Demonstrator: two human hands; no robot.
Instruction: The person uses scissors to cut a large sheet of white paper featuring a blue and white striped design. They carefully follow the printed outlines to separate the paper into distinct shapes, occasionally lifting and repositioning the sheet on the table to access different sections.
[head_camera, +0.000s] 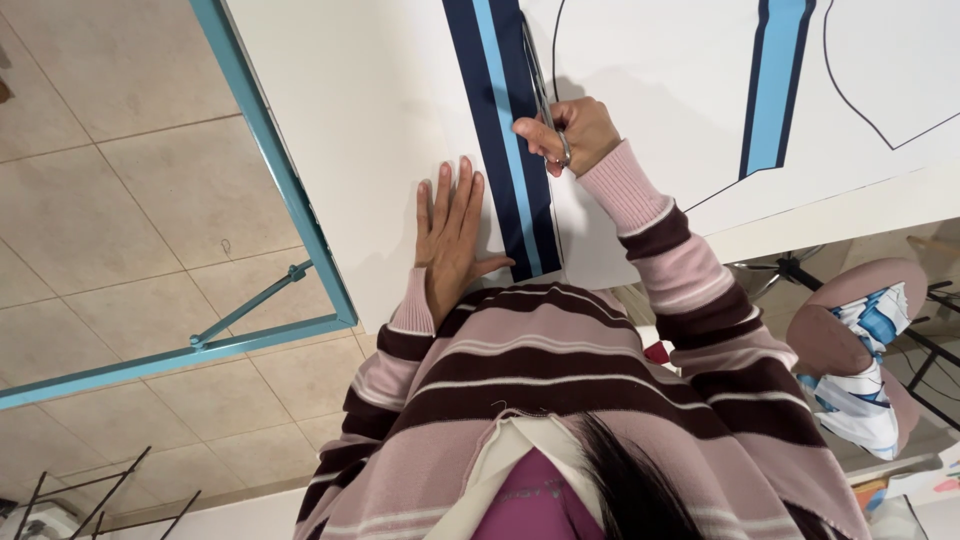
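Observation:
A white sheet of fabric or paper (650, 70) printed with navy and light-blue stripes (505, 110) and thin black outline curves lies on a white table (370, 130). My left hand (450, 235) lies flat, fingers apart, on the sheet just left of the stripe. My right hand (570, 135) grips the handles of metal scissors (538, 85), whose blades run along the right edge of the navy stripe, pointing away from me. A cut line follows that edge back to the sheet's near border.
The table has a teal metal frame (290, 190) at its left edge, above a beige tiled floor (120, 200). A second striped panel (775, 85) lies at the right. A mauve stool (835, 330) holding folded blue-and-white cloth (865, 400) stands at the lower right.

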